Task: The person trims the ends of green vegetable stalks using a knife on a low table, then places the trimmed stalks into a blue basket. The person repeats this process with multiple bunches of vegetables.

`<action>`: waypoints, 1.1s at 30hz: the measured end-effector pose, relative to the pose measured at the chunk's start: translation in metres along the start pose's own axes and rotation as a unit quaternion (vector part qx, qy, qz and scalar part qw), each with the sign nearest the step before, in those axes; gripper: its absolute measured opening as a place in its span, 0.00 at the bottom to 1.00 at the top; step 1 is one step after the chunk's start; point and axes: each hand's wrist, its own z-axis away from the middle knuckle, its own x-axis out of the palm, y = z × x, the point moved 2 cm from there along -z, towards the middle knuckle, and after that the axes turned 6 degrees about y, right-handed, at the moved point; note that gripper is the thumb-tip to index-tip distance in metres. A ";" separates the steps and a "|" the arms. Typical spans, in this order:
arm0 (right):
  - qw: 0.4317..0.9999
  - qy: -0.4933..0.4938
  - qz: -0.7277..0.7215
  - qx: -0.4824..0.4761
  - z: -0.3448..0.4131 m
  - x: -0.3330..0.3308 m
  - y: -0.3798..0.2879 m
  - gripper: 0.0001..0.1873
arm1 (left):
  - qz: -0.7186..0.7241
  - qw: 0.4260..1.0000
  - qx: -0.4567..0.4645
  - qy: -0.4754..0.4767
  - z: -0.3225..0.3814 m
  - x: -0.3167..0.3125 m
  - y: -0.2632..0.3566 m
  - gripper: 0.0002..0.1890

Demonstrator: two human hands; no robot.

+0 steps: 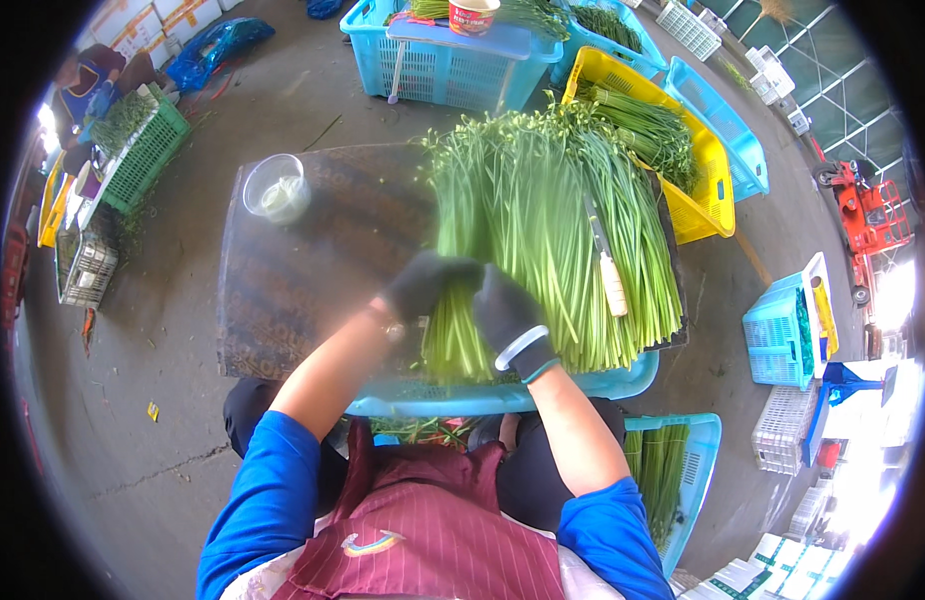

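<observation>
A thick layer of green flowering chive stems point(537, 225) covers the right half of a dark wooden board point(320, 255), buds toward the far edge. At the left side of the layer, my left hand point(431, 283), in a dark glove, is closed around a bunch of stems. My right hand point(507, 309), in a dark glove with a white band at the wrist, touches the same bunch; its fingers are blurred and partly hidden, so its grip is unclear. A knife with a light handle point(613, 285) lies on the stems to the right. A clear plastic tub point(276, 189) stands at the board's far left.
A blue crate point(462, 405) supports the board. Beyond stand a yellow crate point(695, 195) with tied bundles and a blue crate point(447, 75) under a small table. Another blue crate point(695, 472) holds stems at my right. A person point(95, 82) works beside a green crate point(147, 154).
</observation>
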 end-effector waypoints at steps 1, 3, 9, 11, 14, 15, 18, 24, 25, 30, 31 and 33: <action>0.999 0.027 -0.014 -0.009 -0.001 0.002 0.000 0.14 | 0.020 1.000 -0.006 0.000 0.000 0.000 -0.003 0.18; 0.995 0.083 -0.039 -0.025 -0.004 0.003 0.000 0.14 | 0.082 0.996 -0.031 0.004 0.002 0.000 -0.002 0.18; 0.978 0.091 -0.188 0.021 -0.006 -0.001 -0.005 0.16 | 0.178 0.979 -0.086 0.042 0.019 -0.006 0.021 0.18; 0.975 0.056 -0.209 0.052 -0.005 0.000 -0.009 0.15 | 0.172 0.982 -0.055 0.056 0.019 -0.012 -0.004 0.17; 0.989 0.067 -0.128 -0.014 -0.006 0.002 -0.015 0.12 | 0.267 0.963 -0.010 0.036 0.020 -0.020 -0.035 0.17; 0.992 0.072 -0.099 -0.033 -0.005 0.003 -0.015 0.12 | 0.256 0.964 -0.039 0.052 0.019 -0.019 -0.033 0.18; 0.992 0.107 -0.009 -0.059 0.002 0.003 -0.024 0.11 | 0.185 0.960 -0.174 0.120 0.021 -0.012 -0.004 0.19; 0.986 0.094 0.001 -0.135 0.003 0.006 -0.028 0.10 | 0.090 0.994 -0.053 0.016 0.018 -0.026 -0.010 0.21; 0.985 0.083 -0.022 -0.153 0.003 0.002 -0.027 0.10 | 0.074 0.997 -0.037 0.004 0.018 -0.028 -0.005 0.21; 0.900 -0.006 0.050 -0.433 -0.023 -0.029 -0.017 0.09 | 0.141 0.983 -0.118 -0.004 0.021 -0.043 0.000 0.18; 0.858 -0.023 0.070 -0.508 -0.031 -0.039 -0.020 0.09 | 0.151 0.976 -0.156 -0.002 0.020 -0.045 0.006 0.17; 0.841 -0.052 0.058 -0.535 -0.046 -0.026 -0.015 0.09 | 0.156 0.981 -0.115 -0.003 0.019 -0.054 -0.002 0.17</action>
